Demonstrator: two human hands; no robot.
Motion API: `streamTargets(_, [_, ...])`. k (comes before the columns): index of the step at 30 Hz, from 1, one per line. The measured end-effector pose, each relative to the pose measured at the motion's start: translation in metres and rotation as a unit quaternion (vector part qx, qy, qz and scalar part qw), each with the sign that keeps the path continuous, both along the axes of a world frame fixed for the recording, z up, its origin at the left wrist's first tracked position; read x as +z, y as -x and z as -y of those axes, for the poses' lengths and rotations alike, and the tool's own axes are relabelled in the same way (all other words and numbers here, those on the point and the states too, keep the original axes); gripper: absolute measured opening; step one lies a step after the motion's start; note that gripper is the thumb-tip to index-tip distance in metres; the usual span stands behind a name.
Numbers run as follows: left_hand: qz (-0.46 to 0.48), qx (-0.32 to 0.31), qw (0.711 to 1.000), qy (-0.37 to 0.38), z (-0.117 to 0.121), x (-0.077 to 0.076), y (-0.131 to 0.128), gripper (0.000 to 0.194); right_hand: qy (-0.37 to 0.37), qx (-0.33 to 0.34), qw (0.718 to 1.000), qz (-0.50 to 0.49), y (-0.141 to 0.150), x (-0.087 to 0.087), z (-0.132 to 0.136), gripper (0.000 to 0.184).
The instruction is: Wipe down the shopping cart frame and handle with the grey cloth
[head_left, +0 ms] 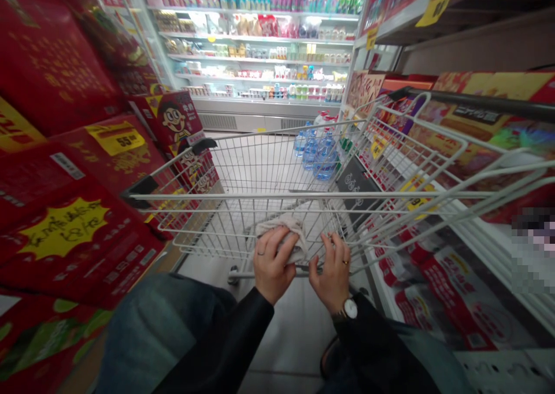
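My left hand (274, 261) is closed over a crumpled whitish cloth (298, 226), pressing it against the near wire side of a shopping cart (208, 229). A ring shows on one of its fingers. Just to the right, my right hand (333, 270) rests at the same wires, with its fingers bent and the thumb held apart. No object shows in that hand. It has a ring and a white-faced watch at the wrist. The metal basket of the cart spans the view in front of me, with dark plastic corner pieces and a dark panel (353, 180) on its right.
Stacked red gift boxes (78, 215) with yellow price signs stand close on the left. Shelves of boxed goods (472, 111) line the right. Beyond the cart, large water bottles (324, 157) stand on the floor (247, 157) before a lit refrigerated display (269, 108).
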State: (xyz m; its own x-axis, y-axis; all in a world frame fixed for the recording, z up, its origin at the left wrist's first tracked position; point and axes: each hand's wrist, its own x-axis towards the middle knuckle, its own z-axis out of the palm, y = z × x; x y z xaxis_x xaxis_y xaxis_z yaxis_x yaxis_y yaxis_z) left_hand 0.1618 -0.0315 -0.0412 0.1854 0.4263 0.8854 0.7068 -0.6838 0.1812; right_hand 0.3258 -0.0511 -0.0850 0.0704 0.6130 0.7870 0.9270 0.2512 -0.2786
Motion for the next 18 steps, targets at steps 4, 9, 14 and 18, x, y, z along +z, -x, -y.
streamTargets(4, [-0.008, -0.002, 1.0, -0.009, -0.001, 0.0, -0.004, 0.066, 0.001, -0.007, 1.0, 0.008, -0.002, -0.001, -0.002, 0.055])
streamTargets(9, [-0.053, -0.009, 0.999, -0.009, 0.002, -0.01, -0.001, 0.064, -0.001, -0.007, 1.0, 0.0, -0.004, 0.0, -0.002, 0.055])
streamTargets(14, [-0.032, -0.04, 0.998, -0.032, 0.0, 0.016, -0.015, 0.065, -0.005, -0.007, 1.0, -0.001, -0.006, 0.001, -0.001, 0.052])
streamTargets(18, [-0.059, -0.037, 0.996, -0.053, -0.003, 0.014, -0.019, 0.06, -0.009, -0.003, 1.0, 0.0, -0.009, 0.002, -0.001, 0.049])
